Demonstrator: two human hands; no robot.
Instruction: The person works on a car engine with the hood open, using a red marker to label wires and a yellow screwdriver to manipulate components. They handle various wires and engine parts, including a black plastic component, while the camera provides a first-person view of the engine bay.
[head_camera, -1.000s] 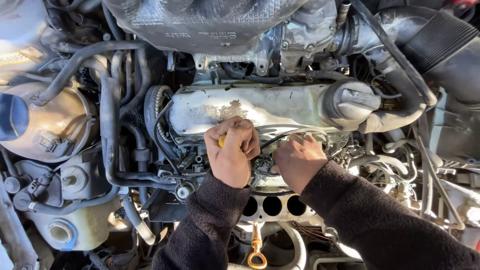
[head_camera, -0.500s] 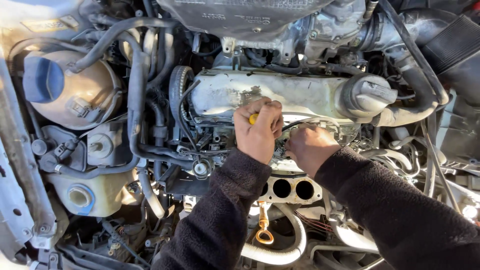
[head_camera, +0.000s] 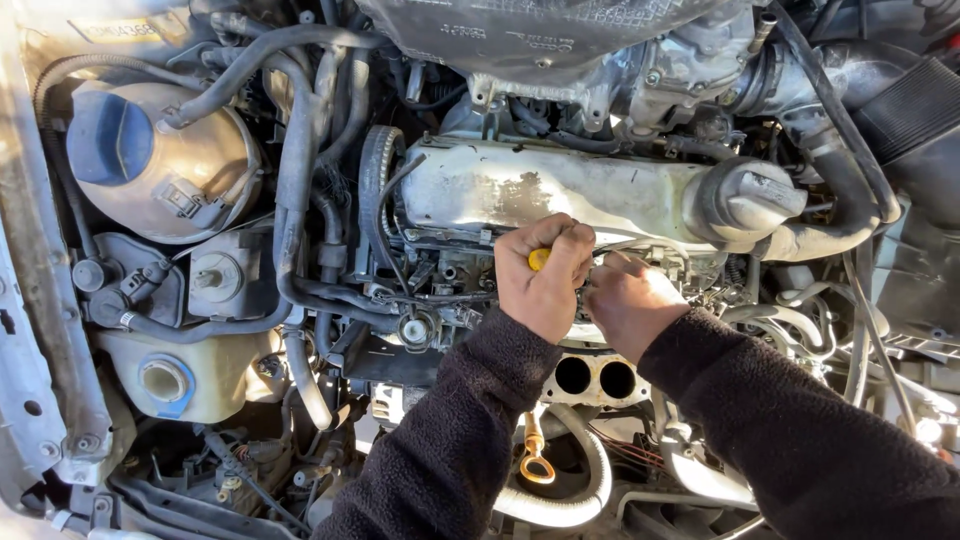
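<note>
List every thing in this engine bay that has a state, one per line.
left hand: closed around a yellow-handled tool
right hand: fingers curled, against the engine
oil filler cap: on
blue reservoir cap: on
dipstick: seated, yellow ring showing
two round ports: open

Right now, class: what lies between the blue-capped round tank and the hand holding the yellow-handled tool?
In the head view, between tank and left hand run thick black hoses, then the toothed pulley.

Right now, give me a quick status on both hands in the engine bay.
Left hand fisted around a yellow-handled tool. Right hand beside it, fingers down on the engine below the metal valve cover; what they grip is hidden. Hoses and wires crowd close.
</note>
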